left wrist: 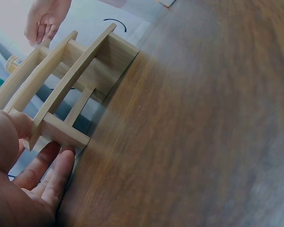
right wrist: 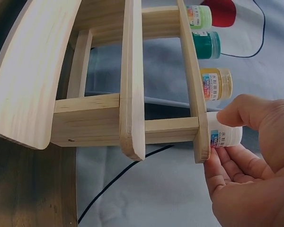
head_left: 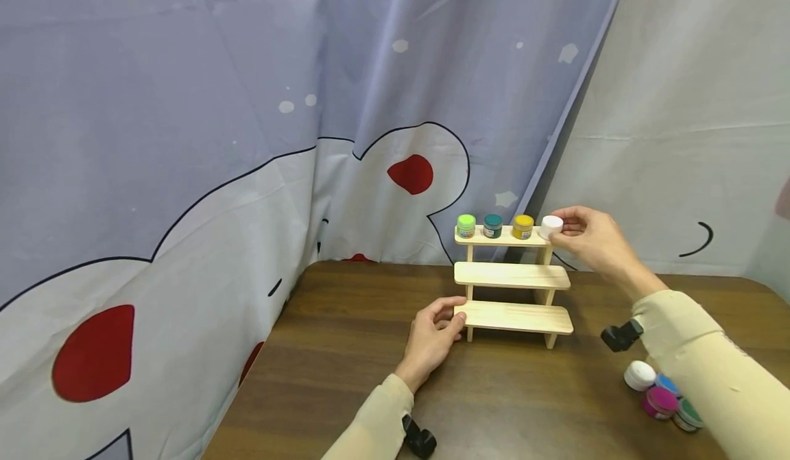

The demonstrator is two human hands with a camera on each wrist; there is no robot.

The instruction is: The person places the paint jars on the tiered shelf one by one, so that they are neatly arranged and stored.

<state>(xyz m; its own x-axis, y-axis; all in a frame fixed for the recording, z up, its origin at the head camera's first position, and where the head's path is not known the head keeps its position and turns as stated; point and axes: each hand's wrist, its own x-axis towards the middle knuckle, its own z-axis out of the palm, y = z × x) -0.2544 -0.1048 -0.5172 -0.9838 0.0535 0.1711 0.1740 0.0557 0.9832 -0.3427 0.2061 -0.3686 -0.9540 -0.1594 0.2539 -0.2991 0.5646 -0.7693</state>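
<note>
A three-step wooden display shelf (head_left: 511, 275) stands on the table. My right hand (head_left: 594, 239) pinches a white paint jar (right wrist: 224, 130) at the right end of the top step, its base against the board. Left of it, in a row, sit a yellow paint jar (head_left: 522, 227), a dark teal jar (head_left: 492, 226) and a light green jar (head_left: 465, 225). With its thumb and fingers, my left hand (head_left: 430, 336) holds the left end of the lowest step (left wrist: 68, 90). The middle and lowest steps bear no jars.
At the right front of the brown table (head_left: 524, 398), partly behind my right sleeve, stand a white jar (head_left: 639, 376), a blue-lidded jar (head_left: 667, 383), a magenta jar (head_left: 660, 403) and a green jar (head_left: 688, 416). A patterned curtain (head_left: 382, 90) hangs behind the shelf.
</note>
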